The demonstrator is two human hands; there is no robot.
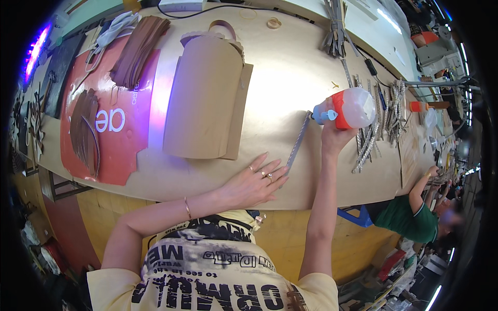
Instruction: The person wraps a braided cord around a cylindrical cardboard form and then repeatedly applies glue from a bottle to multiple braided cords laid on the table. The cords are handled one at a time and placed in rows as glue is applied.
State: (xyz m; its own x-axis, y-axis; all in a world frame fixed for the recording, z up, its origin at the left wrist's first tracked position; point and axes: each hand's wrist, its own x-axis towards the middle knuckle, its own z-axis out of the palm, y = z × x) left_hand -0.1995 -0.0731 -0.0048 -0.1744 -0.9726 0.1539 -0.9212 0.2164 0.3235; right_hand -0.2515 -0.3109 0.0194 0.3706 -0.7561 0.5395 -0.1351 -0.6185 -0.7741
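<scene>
My right hand [336, 139] is wrapped round a translucent squeeze bottle [360, 108] with a red band and a light blue top, tipped on its side with the nozzle pointing left. The nozzle meets the far end of a narrow silvery grey strip [298, 144], which lies slantwise on the brown-covered table [270, 124]. My left hand [259, 180] rests palm down with fingers spread, its fingertips at the strip's near end. Whether they press on the strip or only lie beside it, I cannot tell.
Left of the strip stands a curved brown board [199, 103]. Beyond it lie a red sheet [111, 160] and brown strip bundles [139, 52]. Silver braided strips [397, 109] lie right of the bottle, grey strips [336, 36] at the back. A person in green [410, 220] works at far right.
</scene>
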